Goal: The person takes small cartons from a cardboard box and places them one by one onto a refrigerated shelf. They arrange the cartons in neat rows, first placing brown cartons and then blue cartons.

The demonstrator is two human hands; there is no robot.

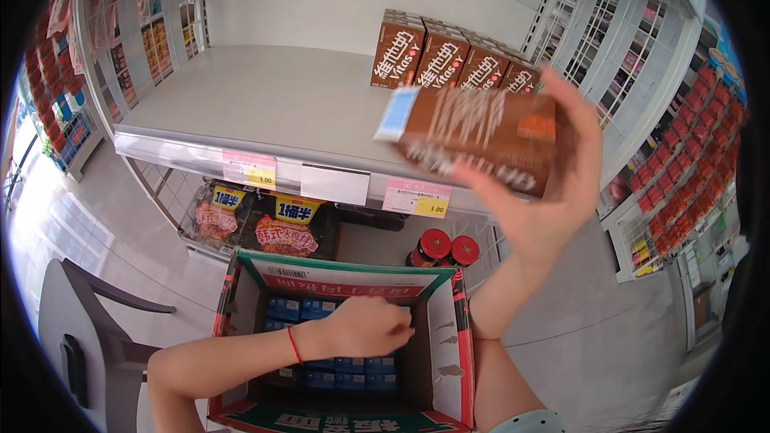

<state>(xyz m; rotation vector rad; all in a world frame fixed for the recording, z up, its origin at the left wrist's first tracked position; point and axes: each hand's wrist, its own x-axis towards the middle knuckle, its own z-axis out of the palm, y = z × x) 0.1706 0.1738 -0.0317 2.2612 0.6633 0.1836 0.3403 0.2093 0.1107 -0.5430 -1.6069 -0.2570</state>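
My right hand (541,192) grips a brown Vitasoy drink carton (481,132), thumb on one side and fingers around its far end. The carton is tilted on its side and blurred, held above the shelf's front edge. Behind it, similar brown cartons (442,51) stand upright in rows on the shelf (258,84). Lower down, my left hand (376,328) is curled over an open cardboard box (445,337). Blue-ended cartons (349,373) lie packed inside that box. Whether the left fingers hold one is hidden.
Price tags (249,169) line the shelf's front rail. Black-packed noodle tubs (286,225) and red-lidded jars (434,246) sit on the lower shelf. A grey plastic stool or chair (78,325) stands at left. Wire racks with red packets (686,156) are at right.
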